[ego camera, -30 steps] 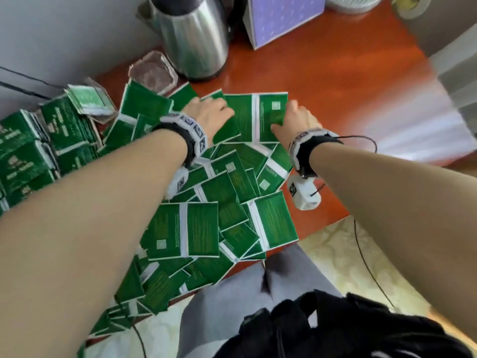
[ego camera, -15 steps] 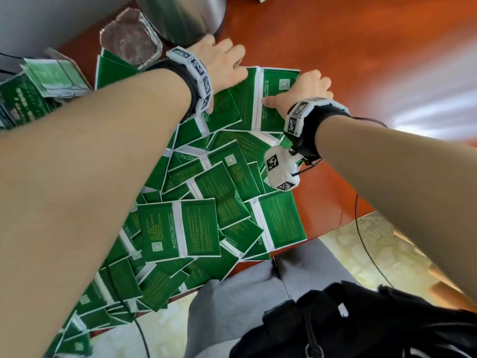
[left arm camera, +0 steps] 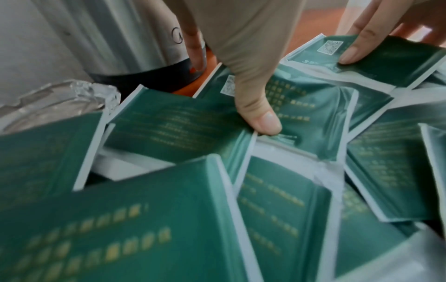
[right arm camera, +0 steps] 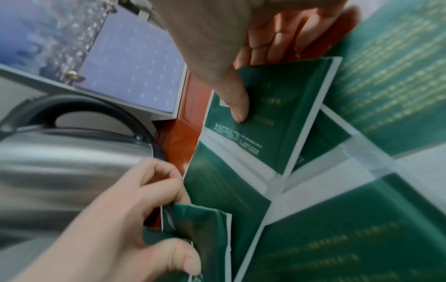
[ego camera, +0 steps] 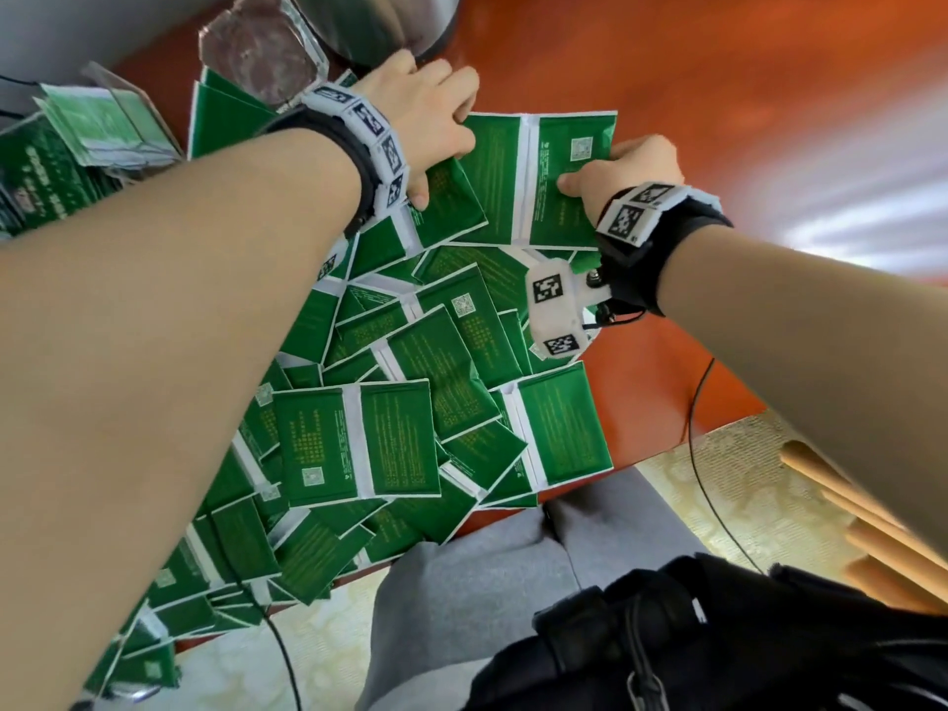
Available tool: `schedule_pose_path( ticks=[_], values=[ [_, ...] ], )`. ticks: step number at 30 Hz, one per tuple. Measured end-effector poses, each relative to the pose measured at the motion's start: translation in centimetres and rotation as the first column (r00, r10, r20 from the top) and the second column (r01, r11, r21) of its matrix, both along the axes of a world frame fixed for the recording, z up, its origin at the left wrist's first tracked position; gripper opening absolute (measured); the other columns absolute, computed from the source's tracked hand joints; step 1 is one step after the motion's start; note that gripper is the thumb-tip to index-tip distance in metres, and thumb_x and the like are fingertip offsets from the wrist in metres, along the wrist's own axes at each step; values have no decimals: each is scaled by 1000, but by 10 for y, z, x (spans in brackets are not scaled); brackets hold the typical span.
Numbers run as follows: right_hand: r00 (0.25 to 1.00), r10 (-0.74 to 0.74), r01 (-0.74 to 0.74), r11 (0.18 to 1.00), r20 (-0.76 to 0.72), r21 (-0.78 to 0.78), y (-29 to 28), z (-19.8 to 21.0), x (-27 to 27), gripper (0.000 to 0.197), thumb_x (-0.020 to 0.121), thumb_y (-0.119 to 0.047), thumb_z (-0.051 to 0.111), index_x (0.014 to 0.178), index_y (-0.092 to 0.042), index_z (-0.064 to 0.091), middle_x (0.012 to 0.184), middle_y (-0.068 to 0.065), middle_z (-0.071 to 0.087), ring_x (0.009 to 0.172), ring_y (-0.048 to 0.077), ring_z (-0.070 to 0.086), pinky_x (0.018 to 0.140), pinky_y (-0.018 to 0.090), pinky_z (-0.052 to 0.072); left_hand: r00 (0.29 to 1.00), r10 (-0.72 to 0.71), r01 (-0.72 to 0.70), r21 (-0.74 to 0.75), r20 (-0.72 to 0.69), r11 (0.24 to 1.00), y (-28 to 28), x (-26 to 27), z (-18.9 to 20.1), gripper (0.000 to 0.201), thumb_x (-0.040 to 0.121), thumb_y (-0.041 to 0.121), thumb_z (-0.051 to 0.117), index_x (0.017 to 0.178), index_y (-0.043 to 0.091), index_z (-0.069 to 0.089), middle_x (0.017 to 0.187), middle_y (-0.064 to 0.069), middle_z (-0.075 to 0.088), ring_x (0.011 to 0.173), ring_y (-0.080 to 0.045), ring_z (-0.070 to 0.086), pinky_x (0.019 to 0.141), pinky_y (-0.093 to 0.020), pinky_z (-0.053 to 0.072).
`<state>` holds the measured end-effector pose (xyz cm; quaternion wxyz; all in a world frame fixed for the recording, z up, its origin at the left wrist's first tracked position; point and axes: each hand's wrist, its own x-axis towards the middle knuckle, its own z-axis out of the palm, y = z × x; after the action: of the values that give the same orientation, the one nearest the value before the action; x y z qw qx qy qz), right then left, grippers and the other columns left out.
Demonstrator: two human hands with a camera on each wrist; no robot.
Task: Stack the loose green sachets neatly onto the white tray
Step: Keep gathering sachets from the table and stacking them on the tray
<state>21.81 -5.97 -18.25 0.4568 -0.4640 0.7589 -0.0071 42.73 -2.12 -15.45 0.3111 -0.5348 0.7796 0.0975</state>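
Both hands have advanced toward the desk's far edge since the earlier frame. Right hand pinches a double green sachet, thumb on top; left hand grips a neighbouring sachet, probably to gather both for stacking. Loose sachets overhang the near edge. No white tray is identifiable. A kettle and glass dish crowd the far-left corner.

Glossy green foil-like sachets with white seams; brushed-metal kettle at 12 o'clock; clear faceted glass dish; polished reddish wooden table
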Motion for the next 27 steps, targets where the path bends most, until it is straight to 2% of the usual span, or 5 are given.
schedule_pose_path(
  ticks=[6,12,18,22,27],
  values=[
    [994,-2,-1,1000,107,28,-6,4,-7,40,70,-27,78,106,-13,71,96,4,76,86,26,74,80,46,61,962,257,-263,-63,-87,963,9,1,1,57,65,44,89,110,18,67,119,-8,48,117,-31,44,99,-50,36],
    [996,40,-41,999,77,16,-20,14,-33,37,77,-17,72,112,-7,68,107,12,74,93,30,73,82,53,59,745,633,-660,-97,-209,745,0,-15,-4,56,81,58,73,119,19,62,127,-11,55,126,-34,44,105,-54,32],
    [985,119,-130,988,-126,-84,-47,24,-56,28,74,-24,63,100,-15,68,91,2,70,82,24,70,85,41,59,787,586,-615,-169,-192,771,-14,-40,-1,45,89,55,65,118,21,58,107,-10,66,115,-32,54,103,-52,31],
    [914,262,-325,929,-308,-174,-60,43,-58,27,83,-15,56,108,-10,63,106,13,68,84,28,62,76,34,53,827,531,-560,-182,-185,808,-13,-44,4,46,85,41,70,118,17,50,89,-7,62,96,-32,61,96,-49,32],
    [829,393,-491,851,-398,-183,-55,43,-53,46,84,-10,61,126,-9,43,113,18,58,95,37,59,82,44,52,899,418,-437,-191,-135,879,-2,-45,2,60,80,39,78,123,16,43,102,-6,64,97,-32,61,96,-52,34]
  ],
)
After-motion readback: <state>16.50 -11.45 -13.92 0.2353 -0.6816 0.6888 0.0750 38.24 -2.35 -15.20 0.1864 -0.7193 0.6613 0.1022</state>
